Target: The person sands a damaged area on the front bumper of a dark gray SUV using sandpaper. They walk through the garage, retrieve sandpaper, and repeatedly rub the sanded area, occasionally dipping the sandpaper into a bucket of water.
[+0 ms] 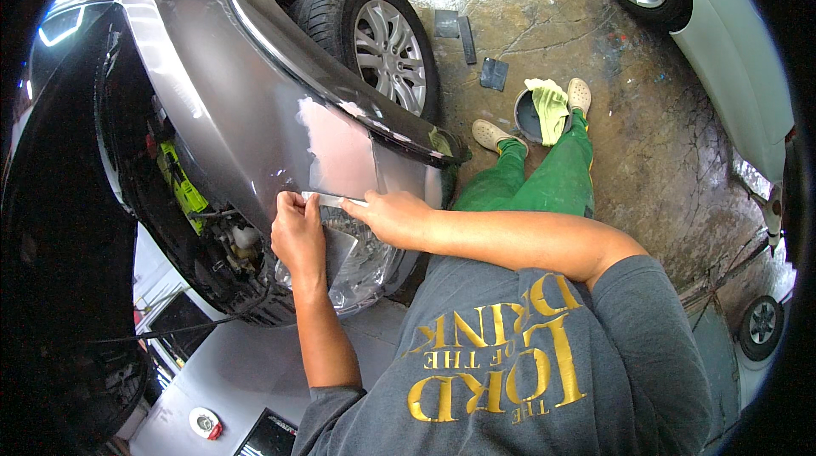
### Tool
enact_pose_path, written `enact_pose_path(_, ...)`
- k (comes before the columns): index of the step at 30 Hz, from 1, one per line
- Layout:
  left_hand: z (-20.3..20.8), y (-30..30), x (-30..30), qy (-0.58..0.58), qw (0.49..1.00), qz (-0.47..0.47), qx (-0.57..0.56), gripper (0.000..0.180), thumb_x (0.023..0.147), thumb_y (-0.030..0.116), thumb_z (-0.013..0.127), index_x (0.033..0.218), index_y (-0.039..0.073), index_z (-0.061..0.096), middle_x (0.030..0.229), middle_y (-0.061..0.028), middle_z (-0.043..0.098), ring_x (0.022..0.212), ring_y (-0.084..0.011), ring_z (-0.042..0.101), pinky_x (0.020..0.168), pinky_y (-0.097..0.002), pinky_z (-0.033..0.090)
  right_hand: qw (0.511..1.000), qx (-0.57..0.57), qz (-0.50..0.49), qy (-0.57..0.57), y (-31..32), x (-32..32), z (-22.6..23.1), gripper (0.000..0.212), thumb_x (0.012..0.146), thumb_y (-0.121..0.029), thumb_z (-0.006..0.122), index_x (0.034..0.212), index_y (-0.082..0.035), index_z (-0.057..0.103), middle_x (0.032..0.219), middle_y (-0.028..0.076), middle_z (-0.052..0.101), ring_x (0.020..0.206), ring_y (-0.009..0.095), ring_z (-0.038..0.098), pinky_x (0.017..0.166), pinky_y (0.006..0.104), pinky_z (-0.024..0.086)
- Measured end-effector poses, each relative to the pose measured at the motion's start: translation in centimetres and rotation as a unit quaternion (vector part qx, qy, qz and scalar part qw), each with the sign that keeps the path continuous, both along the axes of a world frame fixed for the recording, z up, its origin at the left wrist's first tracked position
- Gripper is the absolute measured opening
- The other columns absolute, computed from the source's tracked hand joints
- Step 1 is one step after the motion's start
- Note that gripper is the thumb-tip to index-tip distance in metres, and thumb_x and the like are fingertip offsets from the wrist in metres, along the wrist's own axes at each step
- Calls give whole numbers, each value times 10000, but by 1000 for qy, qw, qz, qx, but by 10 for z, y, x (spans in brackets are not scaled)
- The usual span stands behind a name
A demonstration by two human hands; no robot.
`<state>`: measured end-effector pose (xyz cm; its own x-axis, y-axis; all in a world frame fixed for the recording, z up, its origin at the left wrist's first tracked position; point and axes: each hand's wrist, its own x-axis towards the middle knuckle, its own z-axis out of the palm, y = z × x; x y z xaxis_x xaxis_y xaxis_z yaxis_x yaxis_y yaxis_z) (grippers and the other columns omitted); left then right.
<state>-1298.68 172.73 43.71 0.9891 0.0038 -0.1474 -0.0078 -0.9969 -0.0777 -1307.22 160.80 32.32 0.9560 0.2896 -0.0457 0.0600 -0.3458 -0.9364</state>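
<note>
Both hands meet at the front corner of a grey car fender (229,90), just above a headlight (370,265) that seems to have clear film over it. My left hand (299,235) is closed, pinching one end of a narrow white strip (331,200) that looks like tape. At the strip's other end, my right hand (398,218) is closed, thumb and finger on it. The strip lies across the lower edge of a pinkish filler patch (336,146) on the fender. Beneath my hands hangs a greyish sheet (342,254); what it is stays unclear.
Beyond the fender is a wheel (391,52) turned outward. A bucket (529,114) with a yellow-green cloth (551,107) stands between my feet. Dark flat pieces (493,73) and a long black block (467,39) lie on the concrete. The engine bay is open at left; a pale car (731,56) stands at right.
</note>
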Motion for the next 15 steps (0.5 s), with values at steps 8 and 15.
enact_pose_path(8, -7, 3, -2, -15, 1000, -15, 11, 243, 889, 267, 718, 878, 69, 577, 723, -141, 680, 702, -368, 682, 632, -447, 507, 998, -8, 40, 39, -11, 2, 12, 458, 943, -90, 478, 1398, -70, 528, 1028, 266, 664, 876, 409, 714, 759, 489, 583)
enact_pose_path(15, -11, 2, -5, -26, 999, -23, 17, 237, 892, 263, 710, 879, 70, 572, 723, -149, 677, 710, -377, 681, 630, -454, 504, 1000, -12, 0, 6, 2, -5, -5, 540, 919, -73, 506, 1454, -149, 493, 935, 220, 628, 723, 390, 681, 643, 489, 551)
